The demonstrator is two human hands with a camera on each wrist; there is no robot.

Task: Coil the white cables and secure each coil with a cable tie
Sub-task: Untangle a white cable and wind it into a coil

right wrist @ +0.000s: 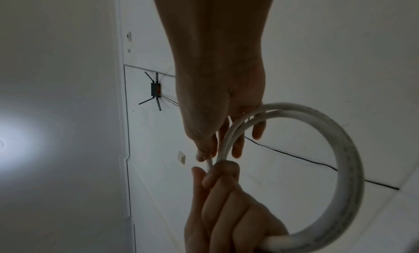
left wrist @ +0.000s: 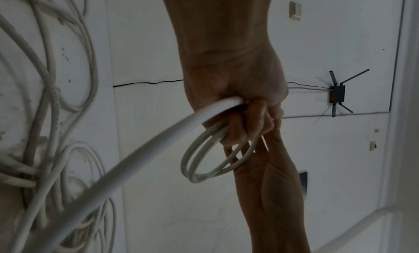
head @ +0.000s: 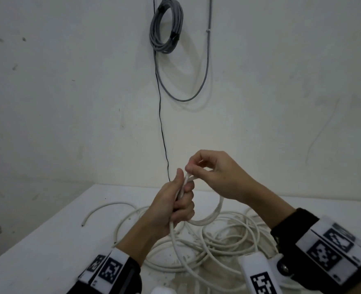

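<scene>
My left hand (head: 175,206) is fisted round a small coil of white cable (head: 209,217) held above the white table (head: 37,247). The coil's loops hang to the right of the fist, also seen as the coil (left wrist: 204,160) and the coil (right wrist: 344,167). My right hand (head: 209,172) pinches the cable's end (right wrist: 209,162) just above the left fist (right wrist: 222,194). The cable's long tail (left wrist: 113,171) runs from the left hand (left wrist: 238,102) down to a loose tangle of white cable (head: 228,240) on the table. No cable tie shows in any view.
A short loose cable end (head: 103,209) lies on the table to the left. On the wall behind hang a grey cable coil (head: 166,26) and a thin black wire (head: 161,124). A black router (left wrist: 336,94) shows in the wrist views.
</scene>
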